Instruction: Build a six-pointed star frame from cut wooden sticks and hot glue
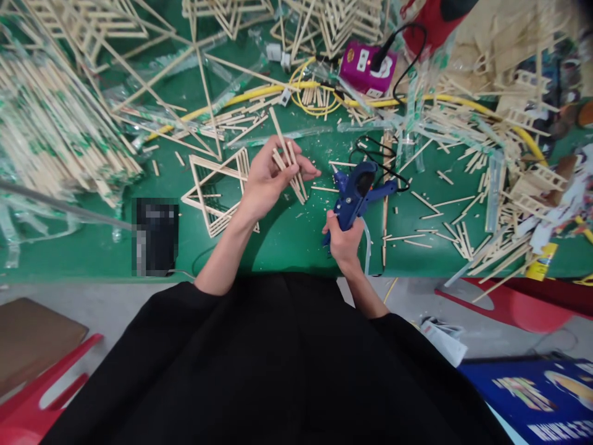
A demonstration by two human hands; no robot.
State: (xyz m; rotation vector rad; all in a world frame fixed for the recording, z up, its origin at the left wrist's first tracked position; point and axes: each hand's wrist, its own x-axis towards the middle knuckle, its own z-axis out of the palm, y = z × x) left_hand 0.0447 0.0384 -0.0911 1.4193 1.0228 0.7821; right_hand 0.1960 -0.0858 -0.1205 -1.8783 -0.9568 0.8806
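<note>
Several thin wooden sticks (288, 154) are pinched between the thumb and fingers of my left hand (267, 176), raised over the green table. My right hand (343, 238) is wrapped round the handle of a blue glue gun (353, 196), its nozzle pointing up and left toward the sticks, apart from them. A pale glue stick (367, 247) hangs from the gun's rear end. Left of my left hand, partly behind the wrist, lies a star-shaped frame (217, 191) of stacked wooden sticks.
Bundled sticks (60, 117) fill the left side, near a blurred black object (155, 238). More stick frames (333, 25) lie at the back by a purple power socket (368, 68). A yellow cable (250, 94) crosses the table. Loose short sticks (463, 238) cover the right.
</note>
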